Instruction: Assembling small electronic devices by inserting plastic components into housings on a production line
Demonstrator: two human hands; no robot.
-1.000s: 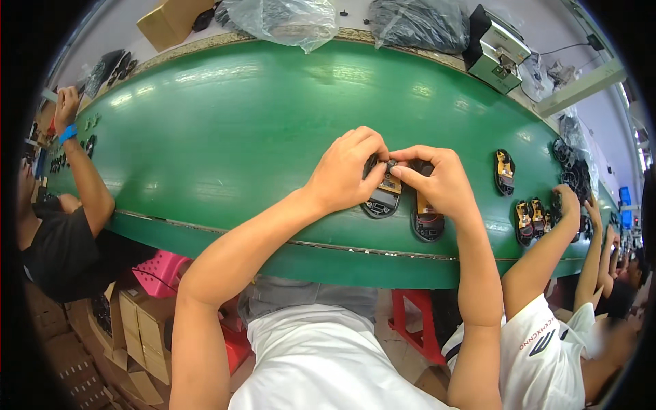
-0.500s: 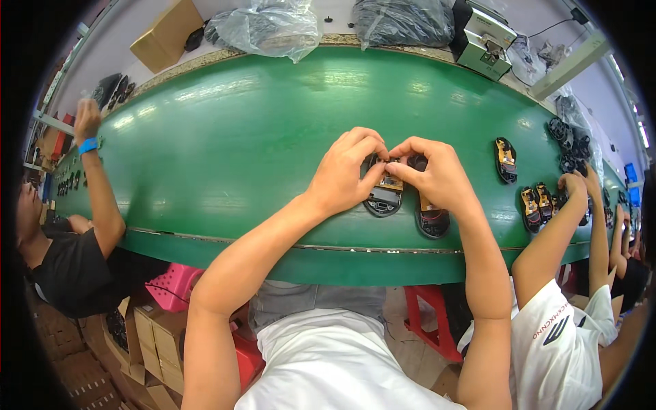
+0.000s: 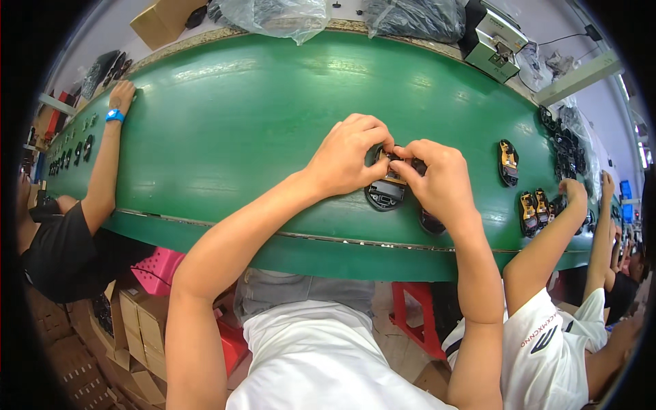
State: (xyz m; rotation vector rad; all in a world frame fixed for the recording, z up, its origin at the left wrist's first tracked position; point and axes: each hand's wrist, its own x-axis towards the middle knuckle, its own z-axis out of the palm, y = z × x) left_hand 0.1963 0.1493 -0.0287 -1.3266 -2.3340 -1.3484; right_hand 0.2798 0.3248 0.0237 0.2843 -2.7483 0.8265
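At the near edge of the green counter (image 3: 225,137) the person's two forearms come up from below and meet at the middle. The left hand (image 3: 348,154) is curled, its fingertips pinched on the top of a small black oval base (image 3: 387,191) with an orange-and-grey board inside; the right hand (image 3: 437,181) is also curled, its fingers closed on the same piece from the 3 o'clock side (thumbs nearly touching). The base rests on the counter, just under both hands. Another dark base (image 3: 432,223) lies half hidden beneath the right wrist, at 5 o'clock. Farther toward 3 o'clock lie more bases (image 3: 507,162), near a neighbour's arm. At 10 o'clock, another person's hand (image 3: 121,96) with a blue wristband rests on the counter. Plastic bags (image 3: 273,15) sit along the far edge.
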